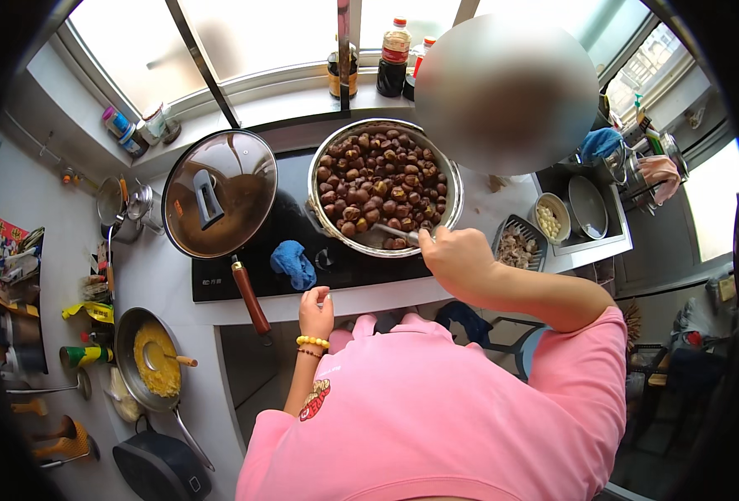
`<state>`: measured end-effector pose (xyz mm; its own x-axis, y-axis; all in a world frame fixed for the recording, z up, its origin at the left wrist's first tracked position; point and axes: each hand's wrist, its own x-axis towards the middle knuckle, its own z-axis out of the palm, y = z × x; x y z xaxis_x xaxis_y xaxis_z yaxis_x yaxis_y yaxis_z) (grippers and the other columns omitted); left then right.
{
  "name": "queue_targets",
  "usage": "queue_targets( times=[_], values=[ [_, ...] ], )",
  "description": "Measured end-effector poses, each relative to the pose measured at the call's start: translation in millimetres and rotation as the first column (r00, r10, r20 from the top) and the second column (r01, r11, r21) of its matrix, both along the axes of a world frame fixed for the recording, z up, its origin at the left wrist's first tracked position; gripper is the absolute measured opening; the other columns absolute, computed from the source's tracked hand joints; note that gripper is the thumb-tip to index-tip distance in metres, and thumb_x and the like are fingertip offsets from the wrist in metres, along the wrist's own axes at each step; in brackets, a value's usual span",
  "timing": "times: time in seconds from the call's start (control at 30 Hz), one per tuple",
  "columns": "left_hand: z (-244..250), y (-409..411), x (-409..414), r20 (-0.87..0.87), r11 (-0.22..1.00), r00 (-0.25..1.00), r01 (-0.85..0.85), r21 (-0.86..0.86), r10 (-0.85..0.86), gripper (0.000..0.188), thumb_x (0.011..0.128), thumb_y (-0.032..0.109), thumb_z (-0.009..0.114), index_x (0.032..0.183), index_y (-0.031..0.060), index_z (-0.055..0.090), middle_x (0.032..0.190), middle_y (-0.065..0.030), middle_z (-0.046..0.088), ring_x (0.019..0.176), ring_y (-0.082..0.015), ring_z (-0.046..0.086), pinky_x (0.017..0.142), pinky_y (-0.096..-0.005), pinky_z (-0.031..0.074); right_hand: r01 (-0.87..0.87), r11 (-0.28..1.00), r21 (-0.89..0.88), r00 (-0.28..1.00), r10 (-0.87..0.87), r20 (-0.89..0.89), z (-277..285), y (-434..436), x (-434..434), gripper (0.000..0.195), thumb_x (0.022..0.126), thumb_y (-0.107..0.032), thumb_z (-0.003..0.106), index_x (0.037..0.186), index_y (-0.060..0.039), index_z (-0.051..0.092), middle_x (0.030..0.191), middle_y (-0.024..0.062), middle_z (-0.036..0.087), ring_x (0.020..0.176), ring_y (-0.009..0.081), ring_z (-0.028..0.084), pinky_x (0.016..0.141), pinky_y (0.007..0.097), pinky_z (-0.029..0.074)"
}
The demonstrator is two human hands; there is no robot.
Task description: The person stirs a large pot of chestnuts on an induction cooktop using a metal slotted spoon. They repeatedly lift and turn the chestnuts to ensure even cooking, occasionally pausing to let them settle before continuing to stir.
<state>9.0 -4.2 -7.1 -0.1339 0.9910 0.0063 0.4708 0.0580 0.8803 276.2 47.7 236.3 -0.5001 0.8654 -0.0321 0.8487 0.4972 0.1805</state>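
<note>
A wide metal pan [457, 188] full of brown chestnuts [378, 178], some split to show yellow, sits on the black glass cooktop [291, 181]. My right hand [463, 257] grips the handle of a metal utensil [400, 233] over the pan's near right rim. The utensil's working end reaches in among the chestnuts and is partly hidden. My left hand [317, 313] rests at the counter's front edge, fingers slightly apart, holding nothing. A crumpled blue cloth [294, 264] lies on the cooktop just beyond it.
Left of the chestnuts, a glass-lidded frying pan [219, 194] points its wooden handle [250, 297] towards me. A skillet [133, 313] of yellow food stands on the left counter. At right are a grey basket [535, 241] of scraps and a bowl [563, 216] by the sink [623, 235].
</note>
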Motion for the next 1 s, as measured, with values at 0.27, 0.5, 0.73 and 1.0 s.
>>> queue_targets(
  times=[0.27,0.5,0.73,1.0],
  values=[
    [-4,-4,-20,0.013,0.999,0.999,0.033,-0.022,-0.033,0.017,0.085,0.002,0.058,0.101,0.0008,0.065,0.096,-0.0130,0.063,0.086,-0.0251,0.064,0.074,-0.0337,0.053,0.362,0.932,0.016,0.923,-0.356,-0.149,-80,23,-41,0.018,0.082,-0.011,0.062,0.098,-0.0031,0.061,0.081,0.0124,0.067,0.070,0.0254,0.070,0.055,0.0340,0.055],
    [-1,1,-32,-0.010,0.998,0.998,0.062,-0.007,-0.062,0.016,0.086,0.003,0.059,0.101,0.0011,0.065,0.097,-0.0128,0.063,0.087,-0.0249,0.064,0.074,-0.0336,0.053,0.534,0.797,-0.283,0.555,-0.582,-0.594,-125,22,-15,0.022,0.087,-0.021,0.065,0.104,-0.0071,0.064,0.084,0.0191,0.068,0.084,0.0397,0.066,0.073,0.0484,0.051],
    [1,7,-33,-0.017,0.997,0.997,0.077,0.013,-0.077,0.015,0.088,0.005,0.061,0.101,0.0021,0.066,0.098,-0.0107,0.064,0.088,-0.0219,0.064,0.072,-0.0308,0.053,0.389,0.790,-0.474,0.207,-0.576,-0.791,-145,3,13,0.028,0.087,-0.020,0.067,0.106,-0.0004,0.068,0.073,0.0082,0.064,0.064,0.0215,0.060,0.059,0.0360,0.046],
    [6,8,-27,0.003,0.995,0.995,0.099,-0.006,-0.099,0.016,0.086,0.004,0.061,0.101,0.0016,0.065,0.096,-0.0126,0.063,0.087,-0.0256,0.064,0.076,-0.0344,0.053,-0.056,0.523,-0.851,-0.333,-0.813,-0.477,-121,-18,45,0.023,0.098,-0.020,0.057,0.103,-0.0005,0.067,0.062,-0.0047,0.048,0.043,0.0012,0.029,0.039,0.0193,0.020]
  ],
)
